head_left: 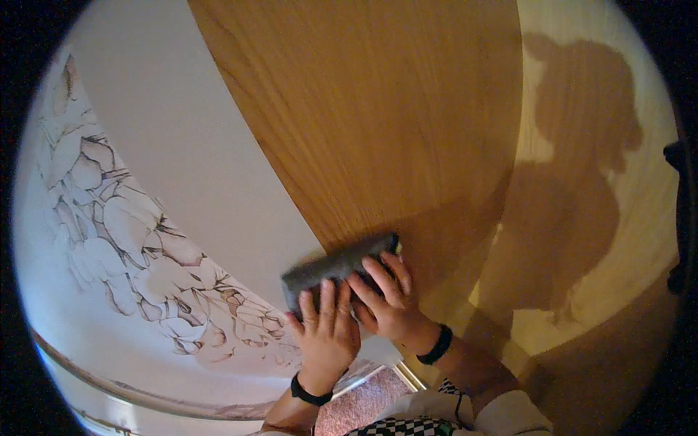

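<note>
A dark grey, oblong, soft-looking pad (320,270), perhaps a folded cloth, lies slanted across the border between a brown wood-grain panel (385,109) and a pale plain strip (182,123). Both hands are on its near side. The fingers of my left hand (329,330) are laid over the pad's left half. My right hand (392,305) covers the right half, fingers bent over it and its end. Each wrist wears a black band. The pad's underside and both palms are hidden.
Left of the pale strip runs a white surface with drawn flowers (138,225). A lighter wood-toned panel (582,254) on the right carries a person's shadow. Reddish carpet (363,403) shows below, beside a metal-like edge strip (409,376). Dark objects (680,218) stand at the far right rim.
</note>
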`<state>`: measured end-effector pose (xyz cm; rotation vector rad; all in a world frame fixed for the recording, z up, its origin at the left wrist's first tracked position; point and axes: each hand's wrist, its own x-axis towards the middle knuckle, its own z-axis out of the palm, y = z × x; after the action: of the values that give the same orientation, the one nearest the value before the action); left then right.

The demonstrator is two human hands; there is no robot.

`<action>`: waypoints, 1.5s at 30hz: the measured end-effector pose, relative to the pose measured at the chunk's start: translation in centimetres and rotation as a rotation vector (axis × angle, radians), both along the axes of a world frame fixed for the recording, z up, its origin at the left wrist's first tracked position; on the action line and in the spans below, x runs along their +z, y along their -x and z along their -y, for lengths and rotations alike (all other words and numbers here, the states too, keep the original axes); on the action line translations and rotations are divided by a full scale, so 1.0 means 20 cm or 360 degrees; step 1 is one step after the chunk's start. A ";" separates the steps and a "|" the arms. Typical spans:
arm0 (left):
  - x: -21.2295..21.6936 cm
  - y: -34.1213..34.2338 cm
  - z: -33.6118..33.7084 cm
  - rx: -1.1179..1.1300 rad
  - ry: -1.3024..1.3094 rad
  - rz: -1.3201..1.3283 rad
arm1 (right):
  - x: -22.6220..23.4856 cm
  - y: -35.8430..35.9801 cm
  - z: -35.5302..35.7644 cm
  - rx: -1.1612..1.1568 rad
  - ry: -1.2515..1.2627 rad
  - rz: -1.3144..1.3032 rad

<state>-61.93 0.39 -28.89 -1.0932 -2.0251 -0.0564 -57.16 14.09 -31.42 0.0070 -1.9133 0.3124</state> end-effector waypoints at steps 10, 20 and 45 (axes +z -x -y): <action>-0.07 0.03 -0.04 -0.0079 -0.0028 -0.0107 | -0.02 0.00 -0.05 0.0099 -0.0015 0.0013; 0.04 0.01 -0.06 -0.0065 -0.0049 -0.0050 | 0.08 0.01 -0.09 0.0107 -0.0105 -0.0085; 0.03 0.01 -0.15 -0.0014 0.0025 -0.0112 | 0.08 0.06 -0.20 0.0247 -0.0097 -0.0075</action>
<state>-62.21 3.32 -28.34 -1.0991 -1.9610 -0.0064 -58.27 18.18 -29.91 0.2025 -1.8783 0.3553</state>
